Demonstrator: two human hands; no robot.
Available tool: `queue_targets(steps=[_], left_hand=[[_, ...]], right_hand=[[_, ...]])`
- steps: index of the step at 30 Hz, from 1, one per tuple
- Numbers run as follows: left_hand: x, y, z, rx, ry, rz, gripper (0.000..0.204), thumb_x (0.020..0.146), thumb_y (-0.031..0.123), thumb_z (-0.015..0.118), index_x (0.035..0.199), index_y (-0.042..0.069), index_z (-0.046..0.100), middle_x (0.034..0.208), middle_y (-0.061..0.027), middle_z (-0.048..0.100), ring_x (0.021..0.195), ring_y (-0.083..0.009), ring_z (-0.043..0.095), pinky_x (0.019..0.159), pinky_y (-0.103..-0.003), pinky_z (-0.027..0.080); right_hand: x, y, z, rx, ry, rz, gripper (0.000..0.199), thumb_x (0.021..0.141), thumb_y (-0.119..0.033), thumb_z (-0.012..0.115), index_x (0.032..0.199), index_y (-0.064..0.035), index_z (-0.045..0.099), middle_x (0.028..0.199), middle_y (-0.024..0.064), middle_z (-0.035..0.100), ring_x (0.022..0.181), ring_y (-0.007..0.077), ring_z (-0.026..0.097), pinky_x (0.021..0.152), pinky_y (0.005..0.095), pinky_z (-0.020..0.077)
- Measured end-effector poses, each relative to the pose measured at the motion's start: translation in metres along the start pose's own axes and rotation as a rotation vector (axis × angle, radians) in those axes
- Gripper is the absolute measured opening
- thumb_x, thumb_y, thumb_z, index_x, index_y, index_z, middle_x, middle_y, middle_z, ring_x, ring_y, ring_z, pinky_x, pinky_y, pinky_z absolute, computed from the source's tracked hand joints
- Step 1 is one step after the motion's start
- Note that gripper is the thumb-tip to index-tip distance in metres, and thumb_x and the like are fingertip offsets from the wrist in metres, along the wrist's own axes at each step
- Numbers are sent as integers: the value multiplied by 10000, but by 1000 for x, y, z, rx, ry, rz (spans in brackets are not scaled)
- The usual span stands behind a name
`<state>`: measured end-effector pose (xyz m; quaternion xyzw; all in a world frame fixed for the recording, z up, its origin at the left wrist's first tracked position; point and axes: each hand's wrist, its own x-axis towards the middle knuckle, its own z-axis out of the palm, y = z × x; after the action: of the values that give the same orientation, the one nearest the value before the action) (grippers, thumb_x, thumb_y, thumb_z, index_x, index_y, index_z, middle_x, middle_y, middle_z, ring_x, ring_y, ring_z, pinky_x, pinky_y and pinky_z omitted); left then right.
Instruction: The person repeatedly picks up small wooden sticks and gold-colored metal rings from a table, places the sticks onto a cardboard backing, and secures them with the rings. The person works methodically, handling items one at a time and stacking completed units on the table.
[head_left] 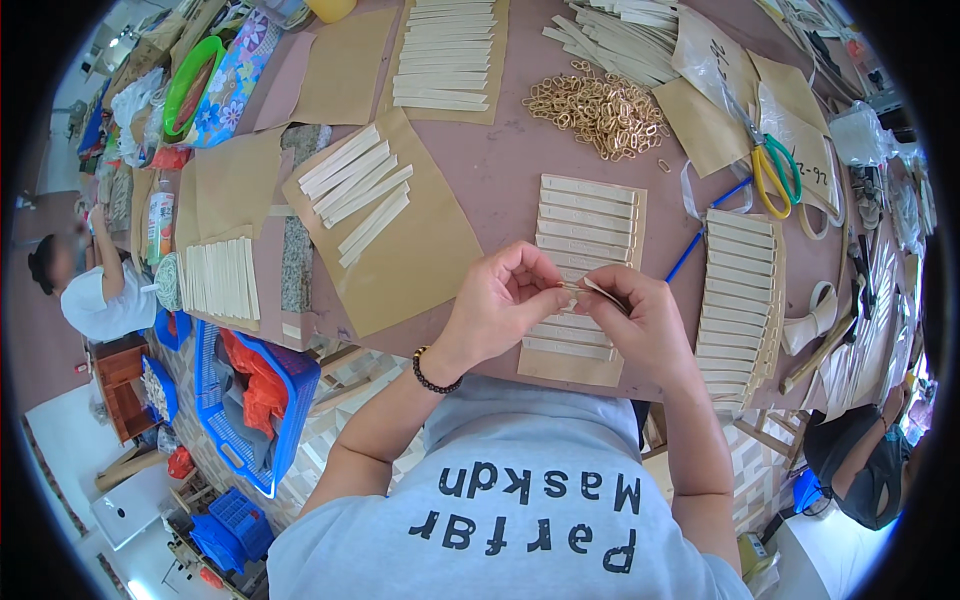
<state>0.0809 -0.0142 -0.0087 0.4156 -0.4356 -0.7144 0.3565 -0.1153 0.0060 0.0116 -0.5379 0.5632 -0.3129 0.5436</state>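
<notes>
My left hand [508,303] and my right hand [638,318] meet fingertip to fingertip over a brown card. Pinched in the right fingers is a narrow cream strip [598,289]. A small gold-coloured ring [570,287] shows at the left fingertips, mostly hidden by them. Under both hands lies the brown card [572,368] with a column of cream strips [585,222] across it. Right of it, a second card of cream strips [738,310] has gold rings along its right edge. A heap of gold oval rings [600,112] sits farther back.
Loose strips [360,185] lie on brown paper [400,270] to the left. Scissors [772,180] with yellow and green handles and a blue pen [685,256] are at right. A blue basket [245,440] stands below the table's left side. Other people are at both sides.
</notes>
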Motion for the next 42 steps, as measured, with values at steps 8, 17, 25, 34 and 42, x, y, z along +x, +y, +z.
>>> queue_targets(steps=[8,17,25,34,42], left_hand=[[-1,-6,1,-29,67,140,158,894,-28,635,1040,2,582,925,-52,619,797,-79,598,732,-219,513],[-2,-10,-3,-174,167,145,156,951,43,591,1100,3,610,913,-53,653,817,-108,625,744,-238,517],[-11,-9,15,-276,76,80,172,955,35,580,1118,-16,599,986,-73,655,892,-138,649,814,-266,533],[-26,-7,18,-15,-45,37,115,976,30,527,1066,-33,561,979,-58,605,903,-102,615,825,-241,518],[-51,-9,12,399,-5,342,262,870,62,663,1120,20,600,1002,-91,602,905,-214,605,829,-339,488]], right_hand=[[5,7,-14,375,397,60,220,1036,-218,458,931,-45,545,845,54,617,662,60,480,605,227,463],[0,22,-13,1064,365,-7,180,1009,-197,525,1001,-24,577,826,36,570,620,91,451,579,266,394],[1,9,20,1032,251,-44,91,935,-78,632,1005,-23,647,890,81,646,619,73,436,568,238,362],[-10,6,22,838,120,-195,77,936,-81,632,985,-23,645,1055,162,673,781,105,570,673,232,439],[-19,0,8,720,3,-63,77,972,-80,561,957,-15,600,855,75,648,766,110,593,652,234,457]])
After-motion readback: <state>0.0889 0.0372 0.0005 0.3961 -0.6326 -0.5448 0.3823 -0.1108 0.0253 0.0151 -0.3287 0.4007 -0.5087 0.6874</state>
